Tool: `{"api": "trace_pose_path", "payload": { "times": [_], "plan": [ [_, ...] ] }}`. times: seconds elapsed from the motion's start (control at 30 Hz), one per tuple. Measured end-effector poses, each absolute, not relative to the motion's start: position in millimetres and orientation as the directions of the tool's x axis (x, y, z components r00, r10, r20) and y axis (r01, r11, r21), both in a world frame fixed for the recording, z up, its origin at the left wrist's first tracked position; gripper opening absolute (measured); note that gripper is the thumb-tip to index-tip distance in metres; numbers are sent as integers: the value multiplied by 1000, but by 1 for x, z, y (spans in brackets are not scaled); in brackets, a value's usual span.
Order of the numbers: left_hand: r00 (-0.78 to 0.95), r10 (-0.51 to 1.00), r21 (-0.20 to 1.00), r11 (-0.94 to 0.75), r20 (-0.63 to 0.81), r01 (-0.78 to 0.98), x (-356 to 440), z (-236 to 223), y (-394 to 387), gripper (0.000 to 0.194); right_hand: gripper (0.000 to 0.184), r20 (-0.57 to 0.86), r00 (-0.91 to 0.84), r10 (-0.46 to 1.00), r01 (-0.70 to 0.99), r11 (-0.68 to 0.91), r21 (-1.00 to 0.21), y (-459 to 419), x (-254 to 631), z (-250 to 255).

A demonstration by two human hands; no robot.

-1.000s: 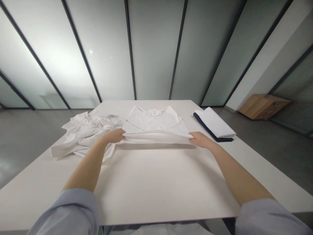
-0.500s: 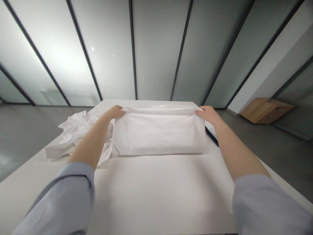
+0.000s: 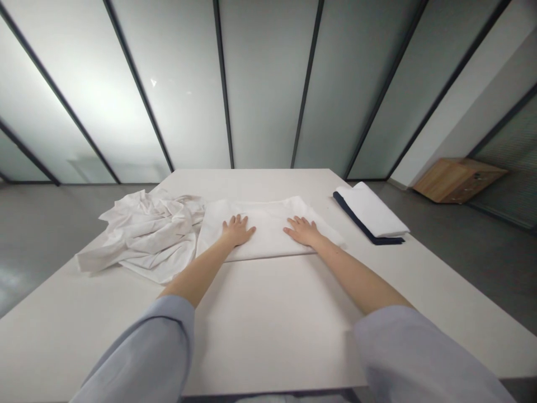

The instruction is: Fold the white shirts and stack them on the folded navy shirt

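My left hand (image 3: 237, 230) and my right hand (image 3: 302, 231) lie flat on a folded white shirt (image 3: 268, 238), fingers spread and gripping nothing. The shirt forms a smooth rectangle on the white table (image 3: 272, 319), and its collar is hidden. To the left of my left hand, a crumpled white garment (image 3: 146, 235) lies in a loose heap, its edge close to the folded shirt.
A folded white cloth with a navy edge (image 3: 369, 212) sits near the table's far right corner. The table's far edge runs just beyond the shirt. Frosted glass panels stand behind, and a low wooden cabinet (image 3: 457, 180) rests on the grey floor at right.
The shirt's lifted fold has come down flat, covering the collar. My hands have let go of its edge and moved toward the middle, now pressing on top of it.
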State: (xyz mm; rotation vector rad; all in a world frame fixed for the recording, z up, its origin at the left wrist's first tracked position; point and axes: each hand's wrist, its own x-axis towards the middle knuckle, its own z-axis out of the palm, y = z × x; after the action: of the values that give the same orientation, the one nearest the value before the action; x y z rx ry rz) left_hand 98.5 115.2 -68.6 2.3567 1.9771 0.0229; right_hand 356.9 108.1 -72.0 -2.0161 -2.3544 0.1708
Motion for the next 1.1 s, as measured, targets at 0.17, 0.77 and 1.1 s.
{"api": "trace_pose_path", "payload": {
  "times": [0.17, 0.77, 1.1],
  "plan": [
    [155, 984, 42, -151, -93, 988, 108, -62, 94, 77, 66, -26, -202, 979, 978, 201, -60, 114, 379, -80],
    [348, 936, 93, -342, -53, 935, 125, -58, 79, 64, 44, 137, 50, 989, 987, -29, -156, 91, 373, -65],
    [71, 997, 173, -77, 43, 982, 94, -73, 109, 57, 50, 15, 278, 960, 921, -262, -289, 100, 379, -73]
  ]
}}
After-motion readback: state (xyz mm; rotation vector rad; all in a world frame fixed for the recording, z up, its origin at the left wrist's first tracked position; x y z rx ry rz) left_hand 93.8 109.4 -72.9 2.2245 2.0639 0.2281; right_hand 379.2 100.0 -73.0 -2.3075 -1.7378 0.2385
